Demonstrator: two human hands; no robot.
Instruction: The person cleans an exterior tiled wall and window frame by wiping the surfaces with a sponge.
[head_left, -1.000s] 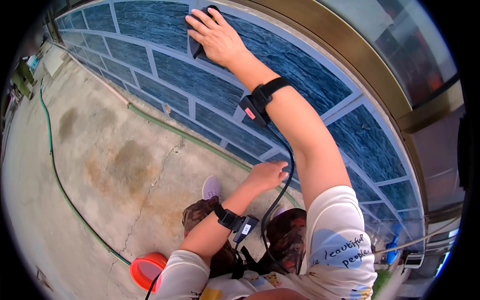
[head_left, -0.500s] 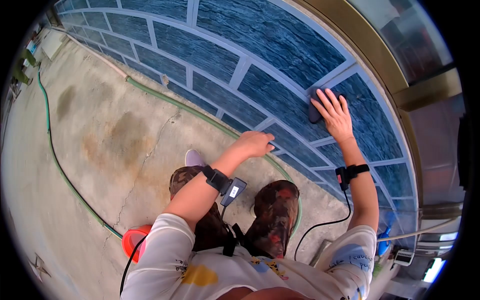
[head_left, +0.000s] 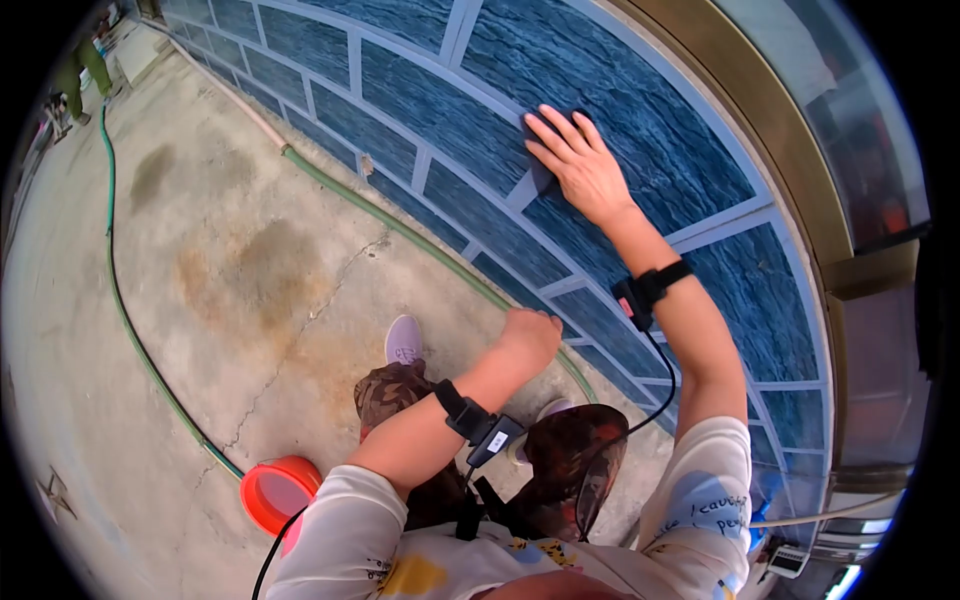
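Observation:
My right hand (head_left: 585,175) lies with fingers spread over a dark cloth or pad (head_left: 541,177), pressing it flat against the blue stone-patterned wall (head_left: 620,110). Most of the cloth is hidden under the palm and fingers; its edges show beside them. My left hand (head_left: 532,337) is curled closed low in front of me, over the ground close to the foot of the wall. Nothing shows in its fingers. Each forearm wears a black strap with a small cabled box.
A green hose (head_left: 400,230) runs along the base of the wall, and another hose (head_left: 130,340) crosses the concrete at left to a red bucket (head_left: 281,494). A person's green-trousered legs (head_left: 80,75) stand far left. A brown metal frame (head_left: 790,120) edges the wall's top.
My right hand has slid the dark cloth leftward and up along the wall. The left hand has shifted slightly right and lower in view, with its fingers more curled. The view has shifted too.

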